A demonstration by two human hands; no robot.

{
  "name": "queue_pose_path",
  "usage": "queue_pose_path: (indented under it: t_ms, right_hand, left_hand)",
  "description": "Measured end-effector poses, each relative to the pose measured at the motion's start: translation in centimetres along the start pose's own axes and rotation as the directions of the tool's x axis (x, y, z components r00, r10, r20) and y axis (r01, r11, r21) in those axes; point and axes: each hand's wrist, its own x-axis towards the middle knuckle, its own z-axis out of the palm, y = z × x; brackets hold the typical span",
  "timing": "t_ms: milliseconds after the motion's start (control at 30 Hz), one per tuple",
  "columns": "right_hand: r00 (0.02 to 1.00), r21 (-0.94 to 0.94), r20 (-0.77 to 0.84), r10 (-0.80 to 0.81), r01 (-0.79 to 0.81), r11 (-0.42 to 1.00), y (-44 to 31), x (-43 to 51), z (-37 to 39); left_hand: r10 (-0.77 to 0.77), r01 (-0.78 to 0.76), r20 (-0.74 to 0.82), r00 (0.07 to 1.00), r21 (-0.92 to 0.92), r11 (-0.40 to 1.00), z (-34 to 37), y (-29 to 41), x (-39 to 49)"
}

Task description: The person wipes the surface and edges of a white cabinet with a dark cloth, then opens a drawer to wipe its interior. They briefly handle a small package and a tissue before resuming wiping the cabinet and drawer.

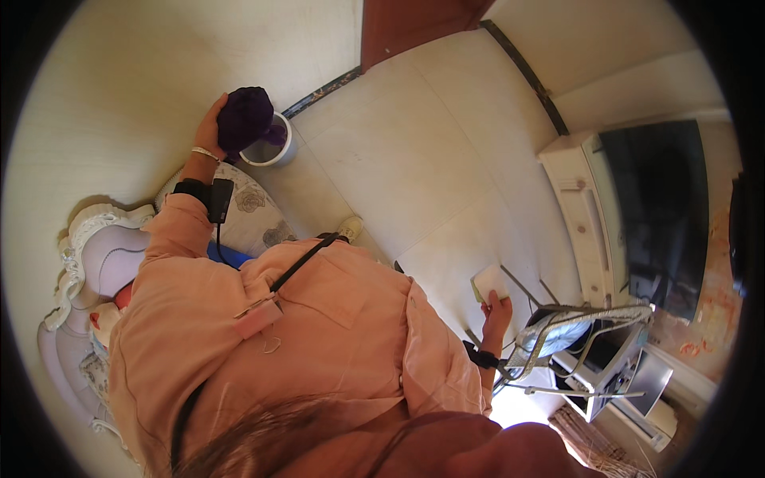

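My left hand [210, 126] grips a bunched dark purple cloth [245, 118] beside the pale wall. Under it stands a white bucket [289, 149], and a lighter purple piece hangs over its opening; I cannot tell if it belongs to the same cloth. The bucket's contents are mostly hidden. Out to the other side, my right hand [497, 315] holds a whitish block with a yellowish edge [491, 282], which looks like a sponge. It is held above the floor, close to a metal-framed chair [538, 352].
A tiled floor [412, 149] stretches ahead to a reddish-brown door [418, 30]. Left of me are a flower-patterned upholstered seat [251, 200] and a carved white headboard [113, 239]. A cabinet with drawers [577, 209] and a large dark screen [663, 209] stand at right.
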Motion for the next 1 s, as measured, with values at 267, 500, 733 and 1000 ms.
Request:
queue_pose_path:
  t_ms: [267,500,733,1000]
  right_hand:
    - [0.924,-0.149,0.361,-0.128,0.192,0.97,-11.7,6.6,18.4]
    - [0.787,-0.328,0.613,-0.076,0.34,0.881,-18.1,11.1,34.2]
    - [0.488,-0.39,0.862,0.137,0.465,0.794,-19.6,16.1,54.4]
    - [0.218,-0.433,0.892,0.397,0.666,0.608,-15.0,12.3,73.1]
  left_hand:
    - [0.106,-0.126,-0.142,0.984,-0.139,0.982,-3.6,4.7,-0.9]
    - [0.252,-0.3,-0.264,0.931,-0.16,0.94,-6.3,6.0,-7.3]
    - [0.382,-0.488,-0.459,0.802,-0.137,0.862,-6.2,2.5,-14.3]
    - [0.345,-0.66,-0.782,0.519,-0.11,0.743,-0.3,-4.9,-20.9]
